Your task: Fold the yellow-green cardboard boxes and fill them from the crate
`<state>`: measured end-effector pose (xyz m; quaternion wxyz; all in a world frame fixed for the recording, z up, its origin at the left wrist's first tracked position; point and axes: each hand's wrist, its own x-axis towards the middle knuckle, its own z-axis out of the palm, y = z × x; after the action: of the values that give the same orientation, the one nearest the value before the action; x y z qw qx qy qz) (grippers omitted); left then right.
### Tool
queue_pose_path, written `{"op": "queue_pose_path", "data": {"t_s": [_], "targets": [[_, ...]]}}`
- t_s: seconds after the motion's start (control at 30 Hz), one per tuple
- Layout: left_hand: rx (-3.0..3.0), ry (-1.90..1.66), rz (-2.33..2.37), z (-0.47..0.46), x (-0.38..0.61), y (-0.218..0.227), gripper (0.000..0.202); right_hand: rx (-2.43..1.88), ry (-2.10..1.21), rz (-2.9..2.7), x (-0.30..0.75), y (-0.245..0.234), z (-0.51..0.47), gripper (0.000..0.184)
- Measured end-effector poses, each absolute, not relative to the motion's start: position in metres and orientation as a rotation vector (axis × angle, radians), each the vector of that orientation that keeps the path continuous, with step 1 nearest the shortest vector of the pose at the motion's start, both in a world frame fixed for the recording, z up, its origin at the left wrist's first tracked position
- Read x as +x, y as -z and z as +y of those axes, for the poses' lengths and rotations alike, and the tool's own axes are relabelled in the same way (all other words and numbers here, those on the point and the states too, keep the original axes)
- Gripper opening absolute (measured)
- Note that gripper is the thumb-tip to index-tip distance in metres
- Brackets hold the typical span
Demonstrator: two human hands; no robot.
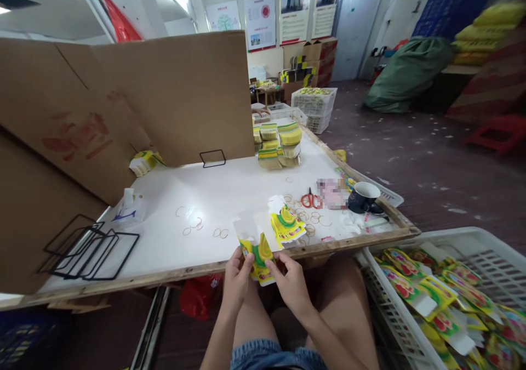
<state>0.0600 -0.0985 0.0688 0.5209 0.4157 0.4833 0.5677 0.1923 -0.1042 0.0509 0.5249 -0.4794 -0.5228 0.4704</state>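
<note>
On the white wood-framed table [213, 194], a small pile of yellow printed cards [286, 225] lies at the near edge, with red-handled scissors [309, 199] just behind it and a dark round mug [364, 196] right of those. Black wire stands [88, 246] sit far left.

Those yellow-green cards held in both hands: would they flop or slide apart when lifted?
Probably light and fairly stiff: the cards stand flat above the left hand and right hand. Likely apt to fan out: the loose pile on the table has splayed.
</note>
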Motion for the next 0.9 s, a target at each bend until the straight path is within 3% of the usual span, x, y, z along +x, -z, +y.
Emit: {"op": "queue_pose_path", "data": {"t_s": [0.3, 0.63, 0.9], "targets": [[1.095, -1.358, 1.212, -0.101, 0.054, -0.065, 0.048, -1.222, -0.962, -1.370, 0.190, -0.046, -0.103, 0.019], [1.063, -1.302, 1.200, -0.099, 0.042, -0.055, 0.055, -1.014, -1.257, -1.303, 0.194, -0.046, -0.101, 0.028], [1.050, -1.359, 1.124, -0.106, 0.049, -0.064, 0.073, -1.050, -1.209, -1.299, 0.202, -0.049, -0.095, 0.026]]}}
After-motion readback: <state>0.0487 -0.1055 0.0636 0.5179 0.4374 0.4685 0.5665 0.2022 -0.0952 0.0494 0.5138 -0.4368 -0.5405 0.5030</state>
